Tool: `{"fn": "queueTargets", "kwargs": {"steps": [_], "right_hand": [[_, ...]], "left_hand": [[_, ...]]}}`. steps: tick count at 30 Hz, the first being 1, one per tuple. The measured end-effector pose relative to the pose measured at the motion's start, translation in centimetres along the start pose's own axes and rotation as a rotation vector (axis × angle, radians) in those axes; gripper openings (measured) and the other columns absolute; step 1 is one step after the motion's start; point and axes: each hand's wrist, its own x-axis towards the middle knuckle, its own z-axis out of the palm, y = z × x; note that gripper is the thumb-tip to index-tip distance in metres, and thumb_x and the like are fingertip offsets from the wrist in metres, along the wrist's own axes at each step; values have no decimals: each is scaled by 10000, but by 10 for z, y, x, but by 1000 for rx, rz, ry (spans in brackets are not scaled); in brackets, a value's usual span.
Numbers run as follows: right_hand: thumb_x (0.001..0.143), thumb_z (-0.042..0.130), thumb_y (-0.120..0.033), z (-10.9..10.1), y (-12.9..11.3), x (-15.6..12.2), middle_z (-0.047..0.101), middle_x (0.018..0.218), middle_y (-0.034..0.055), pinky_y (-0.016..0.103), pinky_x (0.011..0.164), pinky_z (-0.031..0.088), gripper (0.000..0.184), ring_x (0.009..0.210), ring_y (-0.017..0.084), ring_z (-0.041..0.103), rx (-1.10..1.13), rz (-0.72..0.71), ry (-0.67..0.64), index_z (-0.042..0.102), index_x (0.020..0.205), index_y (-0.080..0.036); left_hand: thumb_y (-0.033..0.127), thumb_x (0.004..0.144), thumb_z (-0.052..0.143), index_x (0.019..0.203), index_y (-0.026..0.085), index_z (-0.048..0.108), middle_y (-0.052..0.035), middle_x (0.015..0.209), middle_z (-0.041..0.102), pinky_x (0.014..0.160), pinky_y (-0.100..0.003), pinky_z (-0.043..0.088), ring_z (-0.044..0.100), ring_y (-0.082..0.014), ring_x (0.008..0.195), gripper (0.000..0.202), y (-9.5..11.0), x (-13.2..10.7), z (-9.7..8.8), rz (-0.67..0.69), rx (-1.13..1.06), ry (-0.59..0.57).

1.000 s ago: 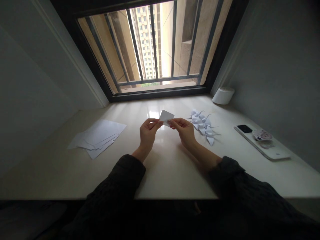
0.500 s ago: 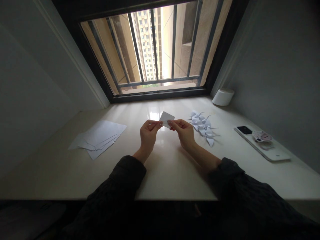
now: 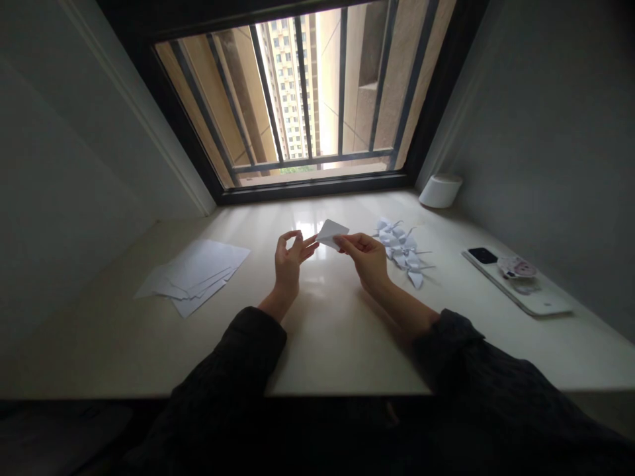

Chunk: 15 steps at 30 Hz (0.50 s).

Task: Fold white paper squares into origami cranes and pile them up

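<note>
A small folded piece of white paper [image 3: 331,231] is held up over the pale tabletop [image 3: 342,344], its corner pointing away from me. My right hand [image 3: 366,254] pinches its near right edge between thumb and fingers. My left hand [image 3: 290,261] is just left of it, thumb and index finger curled and the other fingers stretched out toward the paper. Those fingertips come up to the paper's left corner; whether they touch it I cannot tell. Right of my hands lie several folded paper cranes [image 3: 401,248] in a cluster.
On the left lies a fanned stack of white paper sheets [image 3: 198,271]. A phone [image 3: 516,281] with a round grip on its back lies at the right. A white cylinder-like object [image 3: 440,191] stands by the barred window [image 3: 317,188] in the back right corner.
My left thumb and index finger have let go of the paper and moved slightly left, with the other fingers now stretched out. The paper has tilted in my right hand, which stays nearly in place.
</note>
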Motion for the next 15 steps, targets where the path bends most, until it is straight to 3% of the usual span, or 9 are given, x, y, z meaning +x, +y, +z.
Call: {"fn": "queueTargets", "kwargs": {"steps": [3,6,11,15], "right_hand": [[602,791,-378,0,0,-1,670,599,-3,295,634,489,225,584,129,603,-5,-13,-41,695,676,-188],[597,788,-396,1,2,-3,685,626,6,318,663,510,241,611,146,622,-15,-8,-81,697,684,-190],[550,812,-390,0,5,-2,729,748,35,347,717,527,254,704,180,655,14,12,-109,710,686,-202],[562,799,-404,0,3,-2,724,715,31,345,700,528,255,690,179,650,-23,43,-82,720,698,-204]], "left_hand": [[407,725,701,1068,198,516,-64,837,723,781,-335,504,694,-191,787,442,-1,-2,1,26,96,-82],[354,692,739,1021,199,563,-33,781,721,743,-292,502,676,-156,741,404,-4,-5,5,111,144,-137],[327,669,751,781,169,628,-12,704,701,717,-284,508,649,-130,679,230,-8,-5,5,127,157,-82],[317,655,761,757,163,619,-23,722,710,731,-303,519,660,-139,697,233,-10,-4,4,114,125,-60]]}}
